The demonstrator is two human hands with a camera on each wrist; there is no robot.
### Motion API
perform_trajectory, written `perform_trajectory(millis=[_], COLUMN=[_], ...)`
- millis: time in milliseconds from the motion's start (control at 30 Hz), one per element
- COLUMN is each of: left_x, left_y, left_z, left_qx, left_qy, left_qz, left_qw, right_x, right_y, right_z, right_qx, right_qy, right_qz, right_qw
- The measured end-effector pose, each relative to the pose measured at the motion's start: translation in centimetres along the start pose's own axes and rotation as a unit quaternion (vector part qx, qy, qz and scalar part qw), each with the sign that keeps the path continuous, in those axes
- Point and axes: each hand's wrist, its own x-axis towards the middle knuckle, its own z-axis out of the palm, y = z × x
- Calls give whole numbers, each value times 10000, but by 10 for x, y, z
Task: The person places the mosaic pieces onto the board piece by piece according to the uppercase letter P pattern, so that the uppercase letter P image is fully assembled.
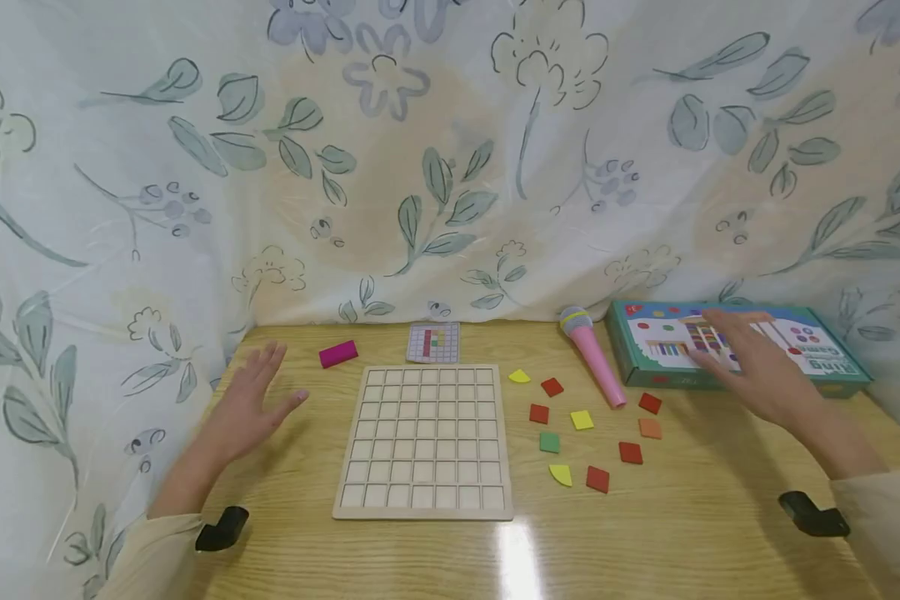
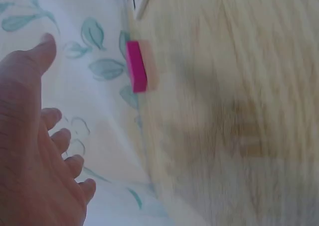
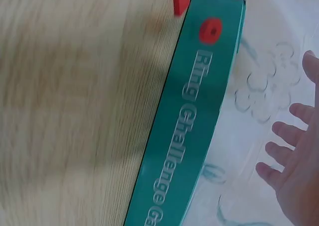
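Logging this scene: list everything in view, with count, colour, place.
Table: 1, light wood, below everything
Floral cloth: 1, white with printed plants, behind table
Grid board: 1, pale wood, mid-table
Pattern card: 1, white with coloured squares, behind board
Block: 1, magenta, left of card
Red squares: 5, red, right of board
Yellow square: 1, yellow, same area
Yellow wedges: 2, yellow, same area
Green square: 1, green, same area
Orange square: 1, orange, same area
Microphone: 1, pink, left of box
Box: 1, green, far right
Sleeves: 2, beige, forearms
Left hand: 1, bare, left side
Right hand: 1, bare, by box
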Motion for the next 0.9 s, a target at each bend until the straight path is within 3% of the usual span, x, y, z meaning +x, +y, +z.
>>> perform_trajectory(millis=[200, 533, 633, 900], left_x=[-8, -23, -25, -36], left_y=[17, 44, 49, 57], left_z=[9, 31, 39, 50], left_qx=[0, 0, 142, 116], left_qy=[-178, -428, -473, -780], left_qz=[61, 296, 464, 756], left_qw=[9998, 9986, 9977, 9940], right_x=[-4, 4, 11, 32], right_y=[-23, -64, -77, -113], right_z=[11, 43, 53, 76], right_qx=[230, 358, 502, 1160], right_qy=[268, 1253, 1149, 256], right_qz=[-467, -1243, -1323, -936], right_qw=[9983, 9837, 9833, 9885])
